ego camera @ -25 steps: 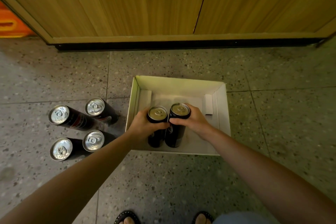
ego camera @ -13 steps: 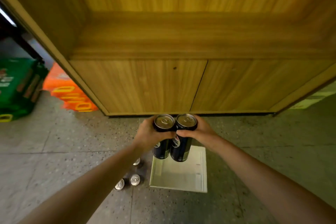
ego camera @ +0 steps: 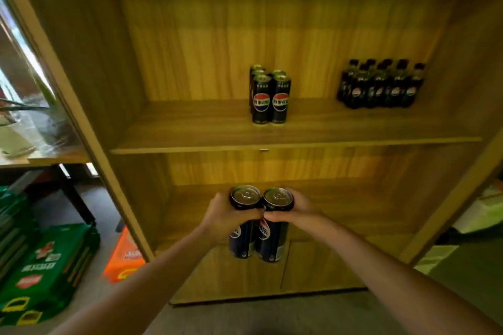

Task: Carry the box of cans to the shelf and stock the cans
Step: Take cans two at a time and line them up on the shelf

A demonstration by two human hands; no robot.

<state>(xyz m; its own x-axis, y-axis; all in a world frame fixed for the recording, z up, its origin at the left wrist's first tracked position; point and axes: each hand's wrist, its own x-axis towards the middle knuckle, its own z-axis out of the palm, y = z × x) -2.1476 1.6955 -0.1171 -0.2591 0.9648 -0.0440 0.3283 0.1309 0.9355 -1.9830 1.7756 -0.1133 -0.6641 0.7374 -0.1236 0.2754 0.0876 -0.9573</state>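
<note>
Hands hold two dark cans side by side in the air before a wooden shelf unit. The left hand wraps round the upper part of the left can, with its thumb across the front and its fingers curled behind. The right hand grips the right can the same way from the other side. The two thumbs nearly meet where the cans touch each other along their sides. Both cans are upright with their silver tops toward the camera. Their lower halves hang free below the hands and show blue and red logos. They hang about level with the lower shelf, in front of its edge and above the closed cabinet doors, resting on nothing.

On the upper shelf a tight group of matching cans stands near the middle. Two are in front and more stand behind; how many in all cannot be told. Well apart to the right on the same board is a cluster of small dark bottles with black caps.

Left of the unit, green crates sit on the floor, and an orange crate lies just beside the unit's side panel. Above them a tabletop carries a pale plant pot, which is blurred.
</note>
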